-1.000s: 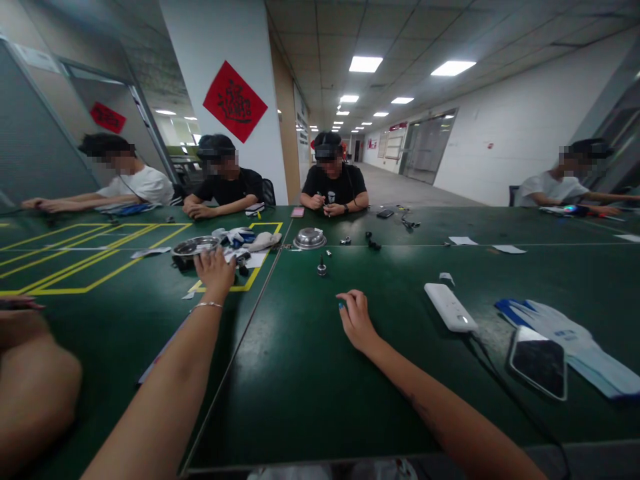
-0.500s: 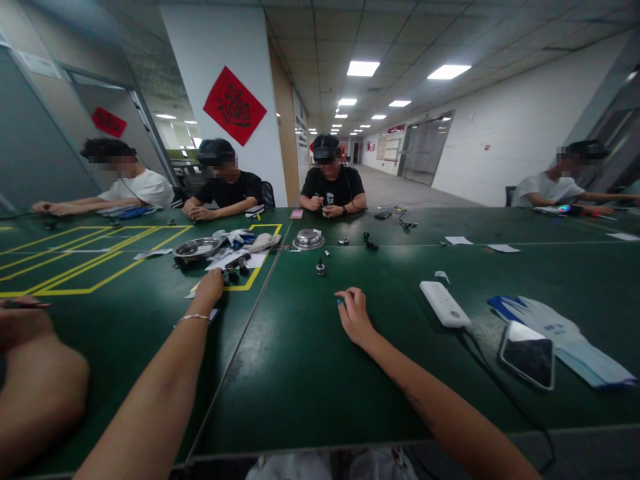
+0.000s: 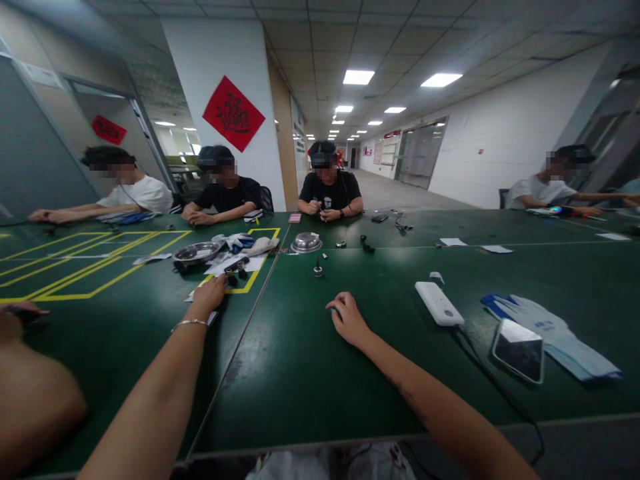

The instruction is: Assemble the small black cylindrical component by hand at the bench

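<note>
My left hand lies on the green table, back up, fingers stretched toward small black parts on a white paper; it holds nothing I can see. A metal bowl stands just beyond. My right hand rests on the table near the middle with its fingers curled under. A small upright black-and-silver part stands ahead of it, and a second metal dish sits farther back.
Right of my right hand lie a white power bank with a black cable, a phone and white-and-blue gloves. Another person's arm is at the near left. Several people sit across the table.
My left hand has drawn back from the metal bowl toward me and now lies short of the black parts. The right hand has barely shifted. The view tilted slightly.
</note>
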`<state>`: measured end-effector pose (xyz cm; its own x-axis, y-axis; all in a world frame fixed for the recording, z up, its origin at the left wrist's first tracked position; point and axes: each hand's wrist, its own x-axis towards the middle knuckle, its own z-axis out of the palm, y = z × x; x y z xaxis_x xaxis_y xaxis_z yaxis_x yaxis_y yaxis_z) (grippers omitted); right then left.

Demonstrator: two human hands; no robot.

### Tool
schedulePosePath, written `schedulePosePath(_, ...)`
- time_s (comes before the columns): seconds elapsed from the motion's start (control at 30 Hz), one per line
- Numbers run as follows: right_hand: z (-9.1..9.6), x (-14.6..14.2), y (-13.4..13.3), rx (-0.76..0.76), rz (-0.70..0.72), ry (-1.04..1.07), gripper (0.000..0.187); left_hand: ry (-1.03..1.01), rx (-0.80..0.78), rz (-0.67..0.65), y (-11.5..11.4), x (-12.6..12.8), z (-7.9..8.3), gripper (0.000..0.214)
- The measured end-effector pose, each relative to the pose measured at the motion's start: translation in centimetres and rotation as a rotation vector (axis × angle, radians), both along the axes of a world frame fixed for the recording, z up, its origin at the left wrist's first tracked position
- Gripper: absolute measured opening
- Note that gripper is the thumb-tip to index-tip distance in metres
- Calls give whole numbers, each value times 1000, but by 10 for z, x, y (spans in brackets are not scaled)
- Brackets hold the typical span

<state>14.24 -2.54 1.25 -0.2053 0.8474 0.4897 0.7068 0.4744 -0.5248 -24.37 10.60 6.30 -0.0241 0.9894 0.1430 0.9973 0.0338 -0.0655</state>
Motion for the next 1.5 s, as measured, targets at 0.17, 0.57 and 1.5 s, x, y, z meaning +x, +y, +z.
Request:
schedulePosePath(0.17, 2, -1, -1, -5, 9, 19, 20, 6, -58, 4, -2, 0, 6, 37)
schedulePosePath(0.57, 0, -1, -2, -30, 33, -3, 20, 11, -192, -105, 4, 36, 8, 40)
schedulePosePath(1.5, 2, 0, -3, -100, 41, -43, 22, -295, -131, -196, -50, 167, -15, 54)
